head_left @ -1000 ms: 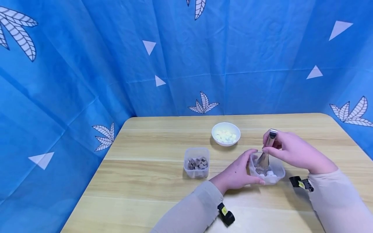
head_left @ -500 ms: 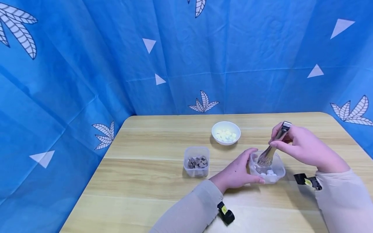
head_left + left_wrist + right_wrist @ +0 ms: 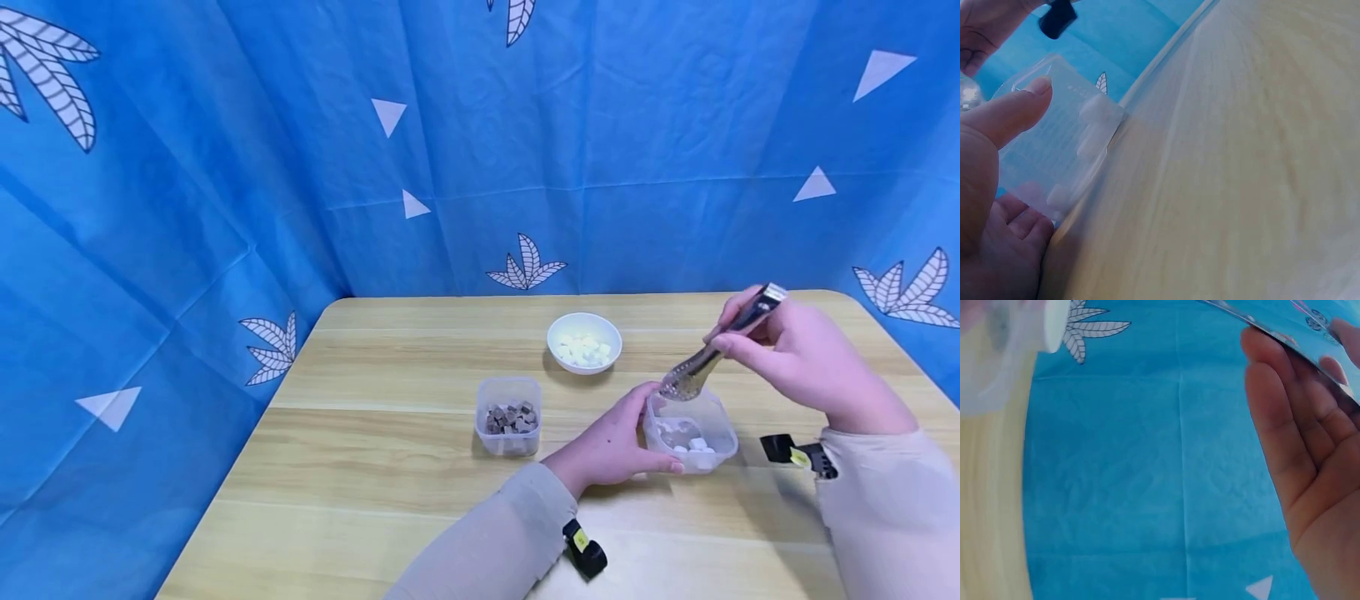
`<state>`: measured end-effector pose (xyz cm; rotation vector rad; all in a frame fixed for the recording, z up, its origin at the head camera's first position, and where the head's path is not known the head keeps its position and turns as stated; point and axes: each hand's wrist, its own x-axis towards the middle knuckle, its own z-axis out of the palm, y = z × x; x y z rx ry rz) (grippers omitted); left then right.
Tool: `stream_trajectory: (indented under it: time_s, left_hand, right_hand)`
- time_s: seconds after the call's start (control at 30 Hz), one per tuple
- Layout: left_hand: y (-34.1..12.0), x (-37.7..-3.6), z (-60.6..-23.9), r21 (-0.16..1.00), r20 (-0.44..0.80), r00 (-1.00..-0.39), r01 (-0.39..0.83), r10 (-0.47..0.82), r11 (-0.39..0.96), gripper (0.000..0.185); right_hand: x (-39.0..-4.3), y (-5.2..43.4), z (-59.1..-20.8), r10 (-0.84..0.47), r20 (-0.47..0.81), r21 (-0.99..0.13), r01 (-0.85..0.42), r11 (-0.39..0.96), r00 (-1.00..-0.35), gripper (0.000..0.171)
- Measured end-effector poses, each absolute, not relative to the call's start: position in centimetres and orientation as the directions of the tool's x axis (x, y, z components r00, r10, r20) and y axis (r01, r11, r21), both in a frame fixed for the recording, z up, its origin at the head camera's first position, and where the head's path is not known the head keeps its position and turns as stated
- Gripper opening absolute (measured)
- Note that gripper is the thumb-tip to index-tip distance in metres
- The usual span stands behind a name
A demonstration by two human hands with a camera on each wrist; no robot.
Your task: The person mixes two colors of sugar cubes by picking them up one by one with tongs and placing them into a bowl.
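Right hand raised, fingers pinching metal tongs, tips angled down over the clear plastic container on the worktop. Left hand cups the container's side, fingers curled round it. Left wrist view shows the thumb on the container wall, white pieces inside.

Layout as I see it from the head view. On the table stand three vessels. The bowl sits farthest back, near the middle. In front of it and to its left stands the left tub, with cubes in it. To the right of that tub, and in front of the bowl, stands the right tub, with pieces in it. The left hand lies against the right tub's left wall. The right hand is above and behind that tub, to its right, holding tongs whose tips hang over the tub's back rim. A curtain stands behind and left of the table.
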<state>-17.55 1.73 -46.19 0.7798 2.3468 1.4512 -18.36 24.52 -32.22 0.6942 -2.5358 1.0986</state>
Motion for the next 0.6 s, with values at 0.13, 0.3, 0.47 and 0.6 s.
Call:
stream_trajectory:
  time_s: [0.13, 0.3, 0.47, 0.6]
  left_hand:
    - [1.7, -17.6, -46.1, 0.880, 0.051, -0.820, 0.307, 0.570, 0.363, 0.102]
    - [1.5, -17.6, -46.0, 0.873, 0.048, -0.818, 0.313, 0.573, 0.373, 0.099]
    - [1.6, -17.5, -46.0, 0.881, 0.052, -0.815, 0.309, 0.577, 0.358, 0.097]
    - [1.8, -17.4, -46.1, 0.885, 0.048, -0.815, 0.304, 0.578, 0.354, 0.096]
  right_hand:
    - [-19.9, 23.3, -30.5, -0.215, 0.465, -0.605, -0.485, 0.631, -0.859, 0.013]
    - [-22.2, 21.0, -29.4, -0.224, 0.484, -0.564, -0.498, 0.659, -0.846, 0.017]
    - [-24.4, 19.1, -29.6, -0.288, 0.453, -0.526, -0.513, 0.678, -0.844, 0.024]
    - [-25.5, 18.4, -30.4, -0.302, 0.415, -0.526, -0.497, 0.690, -0.858, 0.025]
